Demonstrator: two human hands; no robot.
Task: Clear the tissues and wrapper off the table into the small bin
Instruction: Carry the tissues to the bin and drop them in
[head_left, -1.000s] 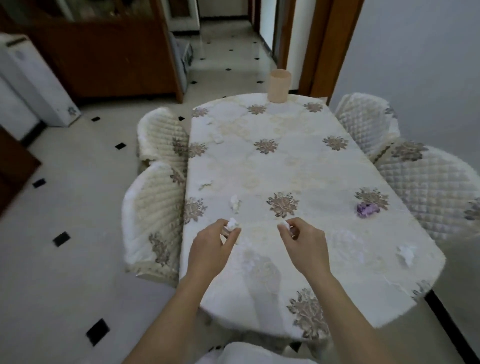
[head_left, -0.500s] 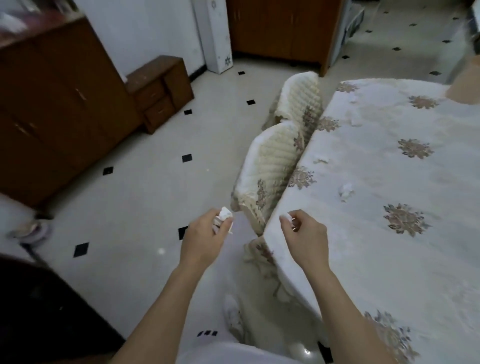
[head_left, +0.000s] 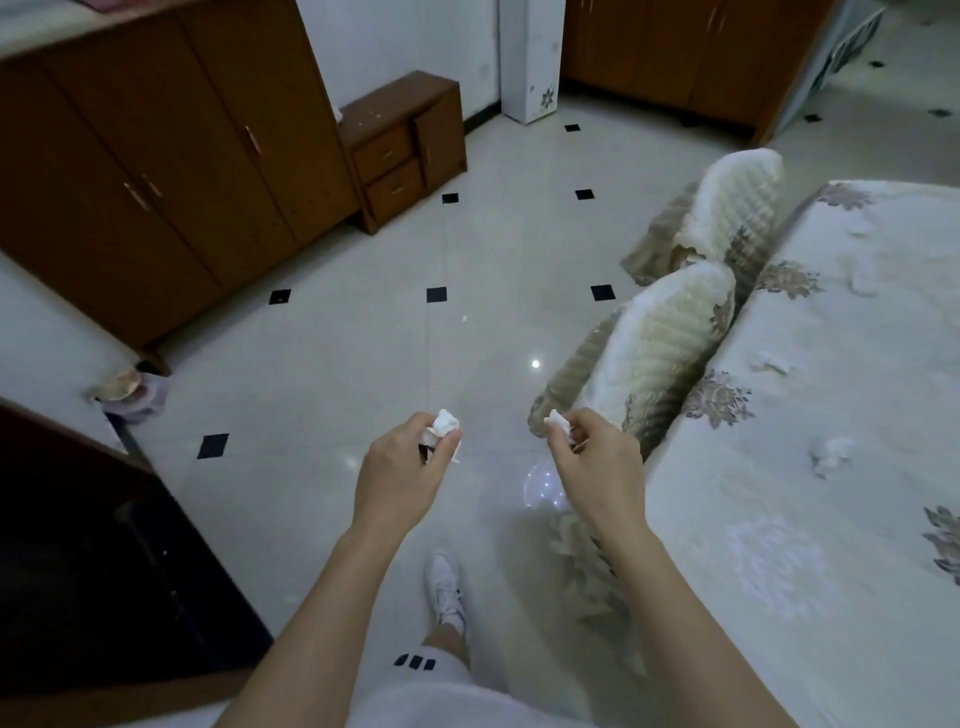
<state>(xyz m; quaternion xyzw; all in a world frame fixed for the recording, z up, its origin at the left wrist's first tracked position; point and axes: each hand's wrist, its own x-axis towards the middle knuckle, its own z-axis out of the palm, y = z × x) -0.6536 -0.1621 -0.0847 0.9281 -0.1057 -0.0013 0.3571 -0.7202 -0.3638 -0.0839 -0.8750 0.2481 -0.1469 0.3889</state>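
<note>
My left hand (head_left: 402, 470) pinches a crumpled white tissue (head_left: 445, 422) out over the tiled floor. My right hand (head_left: 597, 465) holds a smaller white tissue scrap (head_left: 557, 419) between thumb and fingers, just left of the table's edge. The table (head_left: 810, 519), under a floral cloth, fills the right side, and three tissue pieces lie on it (head_left: 831, 451), (head_left: 774, 361), (head_left: 860, 275). A small bin-like container (head_left: 132, 395) with pale contents sits on the floor at the far left, by the wardrobe's corner. No wrapper is in sight.
Two quilted chairs (head_left: 660, 348), (head_left: 727, 208) stand against the table's left side. A brown wardrobe (head_left: 145, 171) and a low drawer unit (head_left: 405, 150) line the far left wall. A dark cabinet (head_left: 104, 571) is near left. My white shoe (head_left: 444, 587) is on the floor (head_left: 415, 338).
The view has swung left, away from the table toward the open floor. Both hands left the tabletop and now hang over the floor, each still holding its tissue.
</note>
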